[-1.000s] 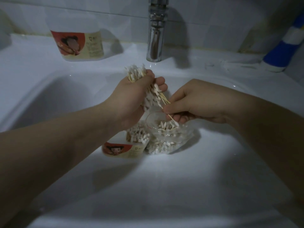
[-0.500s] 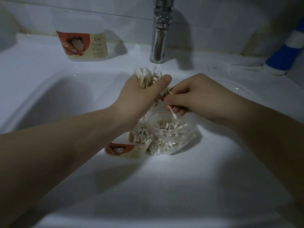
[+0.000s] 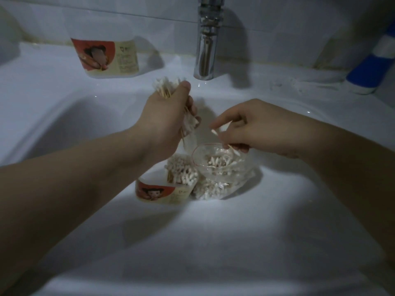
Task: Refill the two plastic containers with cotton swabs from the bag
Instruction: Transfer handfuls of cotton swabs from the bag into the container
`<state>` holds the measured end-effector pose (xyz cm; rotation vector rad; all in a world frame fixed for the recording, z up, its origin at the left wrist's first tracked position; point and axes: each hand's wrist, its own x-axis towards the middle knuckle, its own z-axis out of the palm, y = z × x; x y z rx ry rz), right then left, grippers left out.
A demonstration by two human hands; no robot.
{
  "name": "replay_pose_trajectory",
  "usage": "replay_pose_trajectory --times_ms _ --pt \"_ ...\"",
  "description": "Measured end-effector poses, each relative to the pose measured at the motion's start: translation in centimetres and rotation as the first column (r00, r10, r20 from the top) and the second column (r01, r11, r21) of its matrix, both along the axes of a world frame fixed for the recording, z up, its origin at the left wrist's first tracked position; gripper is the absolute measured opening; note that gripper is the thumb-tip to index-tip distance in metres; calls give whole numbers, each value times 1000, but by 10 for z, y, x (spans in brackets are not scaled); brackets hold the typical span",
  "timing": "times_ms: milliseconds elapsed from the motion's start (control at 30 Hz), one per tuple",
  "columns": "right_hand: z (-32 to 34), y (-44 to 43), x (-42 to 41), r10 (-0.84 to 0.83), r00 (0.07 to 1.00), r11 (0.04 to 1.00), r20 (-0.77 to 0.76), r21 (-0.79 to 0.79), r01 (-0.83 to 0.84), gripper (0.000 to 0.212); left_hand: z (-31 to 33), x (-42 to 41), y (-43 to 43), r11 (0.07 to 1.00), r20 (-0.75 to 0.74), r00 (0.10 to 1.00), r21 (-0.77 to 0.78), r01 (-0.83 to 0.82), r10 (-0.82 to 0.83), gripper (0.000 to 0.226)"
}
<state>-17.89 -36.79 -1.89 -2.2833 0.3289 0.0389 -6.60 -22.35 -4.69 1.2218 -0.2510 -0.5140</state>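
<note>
In the basin of a white sink (image 3: 192, 242), a low plastic container (image 3: 162, 192) with a red-and-cream label stands just left of a clear bag (image 3: 222, 174), the two touching. The container holds a packed cluster of cotton swabs standing on end, their white tips (image 3: 181, 170) rising above its rim. The bag's mouth gapes upward, with loose swabs lying every which way near the top and more packed at its bottom. Above the container, the left hand (image 3: 164, 118) grips a thick bundle of swabs (image 3: 166, 86), fingers and thumb curled round its middle so that white tips fan out above the thumb and below the palm. The right hand (image 3: 263, 129) hovers over the bag's mouth, its fingertips pinching a single loose swab (image 3: 214, 131) that slants down to the right (blur hides whether a second one is with it). A second container (image 3: 106, 58) with the same label stands on the sink's back ledge, left of the chrome faucet (image 3: 206, 39) and well apart from the hands; I cannot tell what is inside it. A blue-and-white object (image 3: 367, 69) sits at the far right of the ledge.
</note>
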Motion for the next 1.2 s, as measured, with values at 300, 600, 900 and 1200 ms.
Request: replay_pose_trajectory --times_ms 300,600,900,1200 --pt "0 4 6 -196 902 962 384 255 100 6 -7 -9 2 889 -74 889 37 456 -452 38" --pt "-2 9 6 -110 915 990 388 -38 135 32 -1 -7 -1 948 -58 947 -62 313 -316 32" --pt "-2 13 2 26 997 970 77 -244 -7 34 -6 -5 -1 954 -159 947 -162 253 -278 37" --pt "-10 21 4 112 993 983 20 -147 -108 20 -4 -6 -3 970 -187 964 -191 151 -187 33"
